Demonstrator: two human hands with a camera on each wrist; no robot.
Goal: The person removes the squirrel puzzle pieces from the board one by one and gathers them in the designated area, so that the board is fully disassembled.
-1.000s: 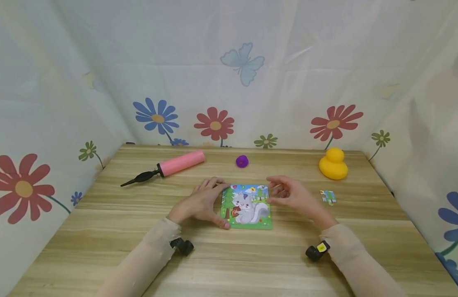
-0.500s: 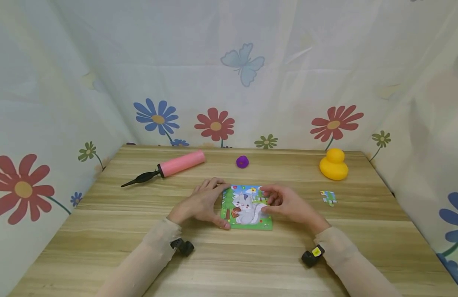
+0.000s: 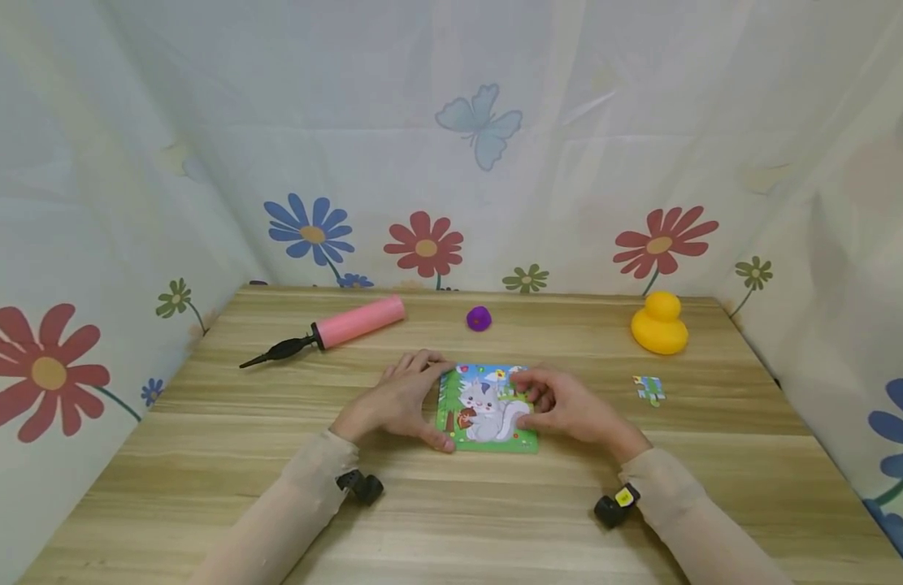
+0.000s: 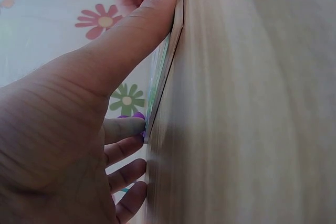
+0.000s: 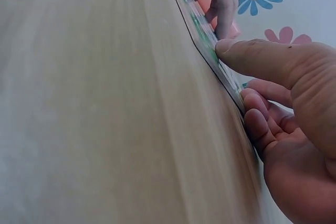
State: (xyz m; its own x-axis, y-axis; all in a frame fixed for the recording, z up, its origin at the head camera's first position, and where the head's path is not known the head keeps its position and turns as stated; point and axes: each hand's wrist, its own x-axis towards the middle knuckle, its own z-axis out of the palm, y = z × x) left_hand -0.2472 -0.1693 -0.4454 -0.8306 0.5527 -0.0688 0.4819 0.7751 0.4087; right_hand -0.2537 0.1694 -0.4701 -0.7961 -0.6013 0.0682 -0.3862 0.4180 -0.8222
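Observation:
A square squirrel jigsaw puzzle (image 3: 488,422) lies flat in the middle of the table. My left hand (image 3: 403,402) holds its left side, thumb on the near corner and forefinger at the far one. On the right side, my right hand (image 3: 564,406) rests its thumb and forefinger on the picture, hiding part of it. In the right wrist view, the right thumb (image 5: 252,56) lies on top near the edge, with the other fingers loosely bent beside the board. A loose puzzle piece (image 3: 649,390) lies to the right of that hand.
A pink hand pump (image 3: 359,321) with a black nozzle lies at the back left of the wooden table (image 3: 488,520). Behind the puzzle is a small purple object (image 3: 479,318). A yellow rubber duck (image 3: 659,325) stands at the back right, before the flowered curtain.
My right hand has moved left from beside the puzzle, and its thumb and forefinger now overlap the picture. The left hand and the loose piece stay in place.

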